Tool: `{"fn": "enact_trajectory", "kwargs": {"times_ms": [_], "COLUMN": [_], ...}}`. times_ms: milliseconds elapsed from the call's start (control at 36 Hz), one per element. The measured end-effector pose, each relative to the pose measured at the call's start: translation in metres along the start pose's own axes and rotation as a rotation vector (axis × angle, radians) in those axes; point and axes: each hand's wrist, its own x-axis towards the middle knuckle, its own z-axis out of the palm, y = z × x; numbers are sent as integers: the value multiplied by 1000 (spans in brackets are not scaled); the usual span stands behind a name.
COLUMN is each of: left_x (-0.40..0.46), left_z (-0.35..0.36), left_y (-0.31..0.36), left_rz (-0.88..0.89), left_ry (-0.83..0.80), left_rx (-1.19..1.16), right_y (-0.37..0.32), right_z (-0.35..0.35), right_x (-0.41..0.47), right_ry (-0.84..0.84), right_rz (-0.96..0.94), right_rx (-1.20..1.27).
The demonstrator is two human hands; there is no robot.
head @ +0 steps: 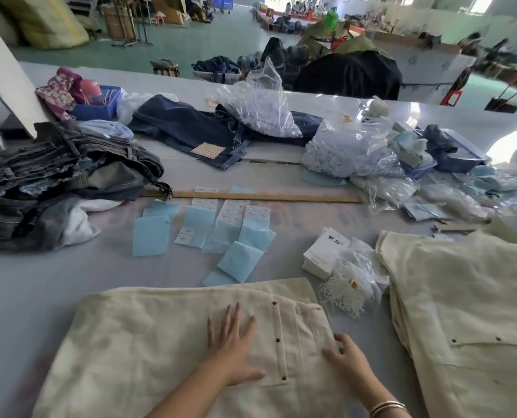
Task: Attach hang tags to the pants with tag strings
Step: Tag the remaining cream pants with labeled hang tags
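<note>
Cream pants (166, 336) lie flat at the near edge of the table (40, 282), waistband w/ dark snaps toward the right. Left hand (231, 351) lies palm-down on the fabric, fingers straight and spread, thumb out to the side near the snap placket. Right hand (346, 359) sits at the waistband edge just right of the snaps, fingers curled on the fabric; whether they actually pinch it, can't tell. Bangles (387, 408) on the right wrist. Just beyond the waistband, a bunch of white tag strings (343, 292) spills from a clear bag, and a stack of white hang tags (323, 251) sits right behind it. Second cream garment pile (468, 297) to the right, apart from the hands. Mid-table: light blue paper pieces (151, 233) and small printed labels, w/ a wooden ruler (266, 197) behind them. Dark denim heap (61, 173) far left, blue jeans (197, 131) and clear bags of small white parts (260, 104) further back.
</note>
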Motion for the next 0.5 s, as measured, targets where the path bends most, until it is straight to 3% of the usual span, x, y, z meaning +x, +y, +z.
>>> {"fn": "enact_trajectory", "kwargs": {"times_ms": [83, 167, 306, 500], "left_x": [8, 15, 24, 22], "left_z": [5, 9, 7, 5], "left_y": [-6, -11, -12, -9], "left_rz": [39, 47, 26, -3], "left_ry": [-61, -127, -202, -229], "left_rx": [51, 69, 63, 33], "right_y": [-6, -28, -85, -124], "right_z": [-4, -10, -21, -28], "right_x": [12, 33, 76, 122], "right_ry": [-6, 180, 242, 280], "right_rz": [-27, -212, -463, -511], "right_rx": [-130, -168, -251, -413]}}
